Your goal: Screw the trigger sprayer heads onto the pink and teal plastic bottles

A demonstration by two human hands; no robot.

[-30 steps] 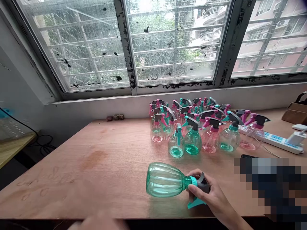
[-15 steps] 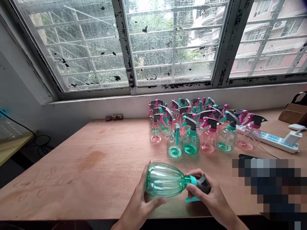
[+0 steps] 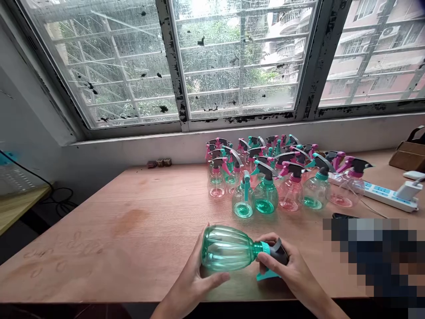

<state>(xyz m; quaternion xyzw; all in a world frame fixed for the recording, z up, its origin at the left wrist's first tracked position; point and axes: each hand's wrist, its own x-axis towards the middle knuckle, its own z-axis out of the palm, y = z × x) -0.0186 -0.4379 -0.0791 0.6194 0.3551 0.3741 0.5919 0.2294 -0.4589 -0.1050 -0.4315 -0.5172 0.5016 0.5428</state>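
A green see-through spray bottle (image 3: 227, 249) lies on its side in the air above the front of the table, its base to the left. My left hand (image 3: 199, 270) cups the base end, with the fingers behind it and the thumb stretched out below. At the neck, my right hand (image 3: 285, 266) grips the turquoise collar and the dark spray head (image 3: 279, 251) between thumb and fingers. The turquoise trigger (image 3: 267, 276) points down toward me. Some of the fingers of both hands are hidden behind the bottle.
Several green and pink spray bottles (image 3: 264, 200) stand grouped at the back of the wooden table (image 3: 109, 235). To their right lie a white power strip (image 3: 387, 195) with a plug and a dark phone (image 3: 343, 216). A brown bag (image 3: 410, 153) stands at the far right. Small blocks (image 3: 159, 162) sit by the wall.
The bottle has turned slightly about its long axis; its ribs and highlights sit differently. Both hands keep nearly the same places. The view has shifted a little.
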